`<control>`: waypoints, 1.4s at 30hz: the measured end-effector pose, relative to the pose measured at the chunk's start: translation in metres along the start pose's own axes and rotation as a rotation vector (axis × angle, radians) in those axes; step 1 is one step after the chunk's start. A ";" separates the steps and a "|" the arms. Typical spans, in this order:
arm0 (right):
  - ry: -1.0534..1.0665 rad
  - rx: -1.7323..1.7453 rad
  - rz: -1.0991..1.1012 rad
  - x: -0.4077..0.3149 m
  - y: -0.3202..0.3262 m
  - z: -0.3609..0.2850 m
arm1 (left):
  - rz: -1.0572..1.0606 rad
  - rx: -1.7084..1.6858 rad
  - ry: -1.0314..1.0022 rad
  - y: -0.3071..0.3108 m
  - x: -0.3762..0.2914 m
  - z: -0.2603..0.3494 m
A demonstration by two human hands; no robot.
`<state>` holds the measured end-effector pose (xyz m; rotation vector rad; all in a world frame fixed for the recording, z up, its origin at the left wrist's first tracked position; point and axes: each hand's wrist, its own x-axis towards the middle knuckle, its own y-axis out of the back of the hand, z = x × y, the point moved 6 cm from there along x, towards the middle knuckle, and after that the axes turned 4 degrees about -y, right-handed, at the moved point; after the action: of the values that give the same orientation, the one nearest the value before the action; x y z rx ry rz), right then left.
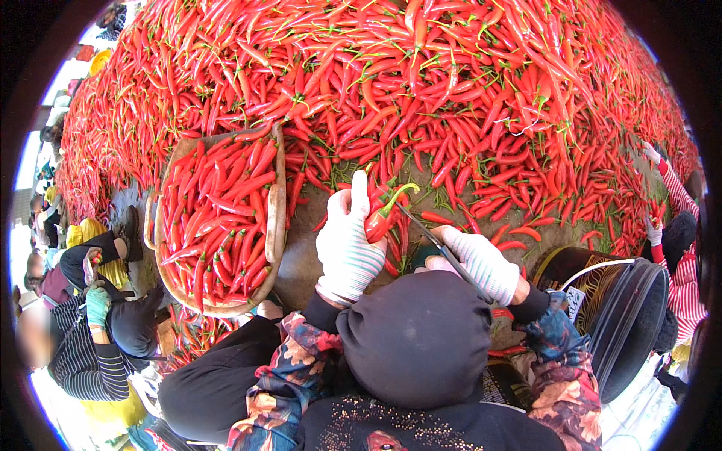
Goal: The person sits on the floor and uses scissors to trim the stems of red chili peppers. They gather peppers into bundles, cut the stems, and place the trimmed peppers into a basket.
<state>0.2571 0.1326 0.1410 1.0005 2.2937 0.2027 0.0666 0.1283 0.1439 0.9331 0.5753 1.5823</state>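
My left hand (350, 245), in a white glove with green stripes, holds a red chili pepper (381, 221) by its body. The pepper's curved green stem points up and right. In my right hand (482, 262), gloved alike, is a slim dark metal cutting tool (417, 224); whether it is scissors or a knife I cannot tell. Its tip is close to the pepper's stem end, and the contact is unclear. Several more red peppers (399, 239) show just behind the held one. Beneath my wrists is my black-clad knee (417, 344).
A heap of red chili peppers (395, 84) rises ahead. At the left stands a handled basket (276, 222) full of stemless-looking and stemmed peppers. A black bucket (606, 315) lies tilted at the right. Co-workers sit on both sides, one in a striped top (90, 366), another in red-white sleeves (679, 189).
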 end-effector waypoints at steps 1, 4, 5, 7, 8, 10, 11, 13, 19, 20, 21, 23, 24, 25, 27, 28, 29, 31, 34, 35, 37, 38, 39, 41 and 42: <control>-0.003 -0.010 0.000 0.001 -0.001 0.001 | -0.004 -0.010 0.007 -0.001 -0.001 0.000; -0.051 -0.058 0.003 0.003 -0.003 0.005 | -0.004 -0.090 0.085 -0.004 -0.004 -0.005; 0.023 -0.091 0.041 0.003 0.000 0.000 | -0.029 -0.138 0.091 -0.007 -0.005 -0.007; 0.032 -0.155 0.086 0.000 0.005 -0.003 | -0.073 -0.233 0.102 -0.011 -0.002 -0.014; 0.053 -0.161 0.122 -0.001 0.010 -0.006 | -0.088 -0.461 0.217 -0.014 -0.001 -0.024; 0.073 -0.172 0.176 -0.006 0.021 -0.010 | -0.164 -0.805 0.447 -0.022 -0.003 -0.039; -0.012 -0.126 0.149 -0.007 0.026 -0.006 | -0.197 -0.899 0.393 -0.020 0.000 -0.037; 0.005 -0.188 0.174 -0.009 0.035 -0.008 | -0.352 -0.856 0.290 -0.013 -0.002 -0.029; 0.174 -0.229 0.177 -0.008 0.040 -0.012 | -0.540 -1.212 0.483 -0.008 -0.007 -0.008; 0.205 -0.251 0.194 -0.009 0.041 -0.012 | -0.584 -1.224 0.472 -0.008 -0.006 -0.005; 0.220 -0.244 0.191 -0.010 0.042 -0.011 | -0.623 -1.237 0.454 -0.008 -0.006 -0.004; 0.206 -0.238 0.171 -0.010 0.043 -0.006 | -0.614 -1.249 0.430 -0.008 -0.003 -0.004; 0.219 -0.241 0.169 -0.009 0.043 -0.004 | -0.611 -1.247 0.419 -0.008 -0.002 -0.005; 0.231 -0.244 0.168 -0.008 0.042 -0.002 | -0.627 -1.266 0.433 -0.008 -0.003 -0.005; 0.267 -0.250 0.165 -0.006 0.042 0.000 | -0.671 -1.267 0.481 -0.010 -0.006 -0.006; 0.291 -0.254 0.162 -0.004 0.042 0.001 | -0.668 -1.274 0.479 -0.009 -0.006 -0.006; 0.299 -0.257 0.155 -0.003 0.041 0.002 | -0.671 -1.263 0.490 -0.010 -0.007 -0.005; 0.312 -0.259 0.141 0.001 0.041 0.004 | -0.699 -1.252 0.494 -0.011 -0.008 -0.003; 0.335 -0.294 0.136 0.005 0.042 0.004 | -0.742 -1.255 0.471 -0.016 -0.009 0.001; 0.348 -0.311 0.138 0.006 0.041 0.003 | -0.733 -1.256 0.459 -0.017 -0.009 0.002; 0.343 -0.311 0.145 0.008 0.040 0.003 | -0.721 -1.249 0.459 -0.018 -0.009 0.000; 0.356 -0.305 0.158 0.008 0.039 0.002 | -0.717 -1.241 0.471 -0.019 -0.010 -0.001; 0.302 -0.290 0.138 0.009 0.037 0.004 | -0.711 -1.231 0.475 -0.019 -0.010 -0.003; 0.214 -0.250 0.109 0.012 0.031 0.008 | -0.724 -1.227 0.508 -0.020 -0.012 -0.005; 0.205 -0.251 0.116 0.012 0.030 0.008 | -0.713 -1.226 0.531 -0.020 -0.012 -0.007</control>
<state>0.2738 0.1611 0.1400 1.0203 2.3181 0.6515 0.0726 0.1216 0.1216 -0.5810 0.1495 1.1552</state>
